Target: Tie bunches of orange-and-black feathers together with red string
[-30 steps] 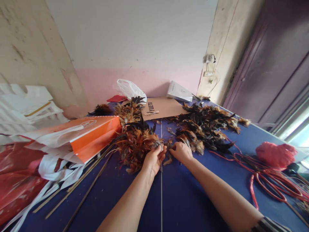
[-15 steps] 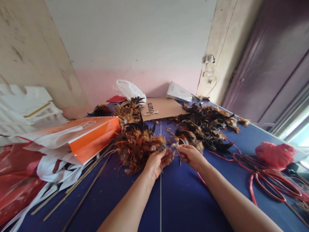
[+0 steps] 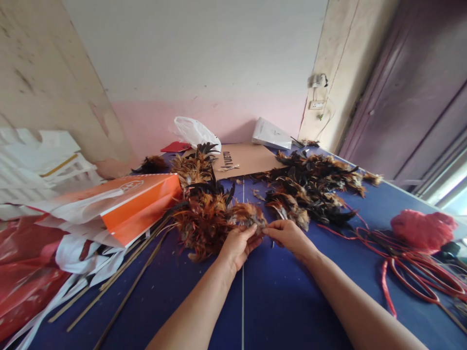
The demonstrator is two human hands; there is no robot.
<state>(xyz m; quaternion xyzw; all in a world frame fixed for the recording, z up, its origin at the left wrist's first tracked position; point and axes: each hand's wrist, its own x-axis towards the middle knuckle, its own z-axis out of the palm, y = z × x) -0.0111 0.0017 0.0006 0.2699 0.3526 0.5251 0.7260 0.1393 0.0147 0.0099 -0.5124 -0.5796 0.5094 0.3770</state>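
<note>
My left hand (image 3: 241, 243) is closed on a small bunch of brown feathers (image 3: 248, 213) whose tips fan out away from me. Thumb and fingers of my right hand (image 3: 286, 236) pinch together at the near end of that same bunch, close to my left fingertips. What exactly the right fingers grip is too small to make out. Just left of the bunch lies a thick heap of reddish-brown feathers (image 3: 202, 223). Beyond my right hand spreads another pile of black and brown feathers (image 3: 310, 187).
On the blue table (image 3: 284, 301), an orange paper bag (image 3: 134, 209) and thin sticks (image 3: 127, 287) lie left. Red cord (image 3: 404, 272) coils at right beside a pink plastic bundle (image 3: 423, 231). Flat cardboard (image 3: 251, 158), a white plastic bag (image 3: 197, 133) and a white box (image 3: 272, 134) are at the back.
My right hand has moved slightly left, its fingertips now meeting my left fingers. The bunch in my left hand now shows more clearly, fanned out. The view has shifted slightly.
</note>
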